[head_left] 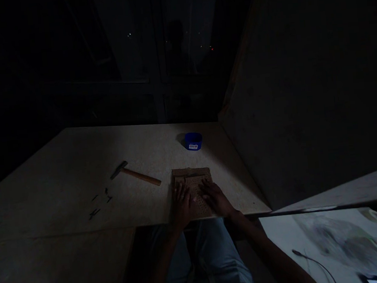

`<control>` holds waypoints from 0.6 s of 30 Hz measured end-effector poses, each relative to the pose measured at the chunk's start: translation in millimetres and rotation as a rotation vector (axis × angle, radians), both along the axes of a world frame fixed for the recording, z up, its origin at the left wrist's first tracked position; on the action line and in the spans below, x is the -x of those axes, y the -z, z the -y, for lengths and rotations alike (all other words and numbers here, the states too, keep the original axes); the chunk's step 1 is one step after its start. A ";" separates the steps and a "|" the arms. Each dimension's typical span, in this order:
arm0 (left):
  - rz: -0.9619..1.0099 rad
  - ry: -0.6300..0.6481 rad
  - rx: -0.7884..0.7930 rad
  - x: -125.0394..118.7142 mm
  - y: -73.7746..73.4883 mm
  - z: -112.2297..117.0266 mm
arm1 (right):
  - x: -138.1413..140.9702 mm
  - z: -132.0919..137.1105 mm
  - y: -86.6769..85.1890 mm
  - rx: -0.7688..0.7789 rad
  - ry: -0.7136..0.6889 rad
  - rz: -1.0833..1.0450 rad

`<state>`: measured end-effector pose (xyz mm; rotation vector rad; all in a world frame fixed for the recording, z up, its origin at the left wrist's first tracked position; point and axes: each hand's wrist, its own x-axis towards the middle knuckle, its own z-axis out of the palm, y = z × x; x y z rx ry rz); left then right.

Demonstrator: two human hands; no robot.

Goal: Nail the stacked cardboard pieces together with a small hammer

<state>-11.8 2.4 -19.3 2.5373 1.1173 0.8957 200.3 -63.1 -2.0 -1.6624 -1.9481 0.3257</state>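
A brown, flat, roughly square stack [198, 202] lies at the front edge of the table. Its upper layer has a fine dotted or woven-looking pattern, and a plainer brown sheet [191, 171] shows behind it; the material is hard to tell in the dim light. My left hand [182, 202] rests on the stack's left side, fingers stretched forward. On its right side lies my right hand [214, 197], fingers apart and slightly bent. Neither hand visibly grips anything. To the left, apart from both hands, is a hammer [140, 176] with a wooden handle.
Several dark nails or similar thin pieces [94, 213] are scattered left of the hammer. A blue container [193, 142] with a white label stands behind the stack. A dark upright panel [305, 103] borders the right. A cable [315, 260] lies on a lower white surface [277, 235].
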 end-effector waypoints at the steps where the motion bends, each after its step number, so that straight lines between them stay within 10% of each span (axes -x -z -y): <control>1: 0.028 -0.012 0.003 3.0 -2.5 -1.9 | 2.2 1.5 -3.7 -0.017 0.019 -0.049; 11: 0.262 -0.522 0.027 123.9 -10.4 -56.7 | 6.8 44.9 -10.5 -0.217 0.402 -0.414; 18: 0.146 -0.926 0.074 241.8 -1.0 -66.6 | 49.2 14.9 -27.7 -0.251 0.279 -0.440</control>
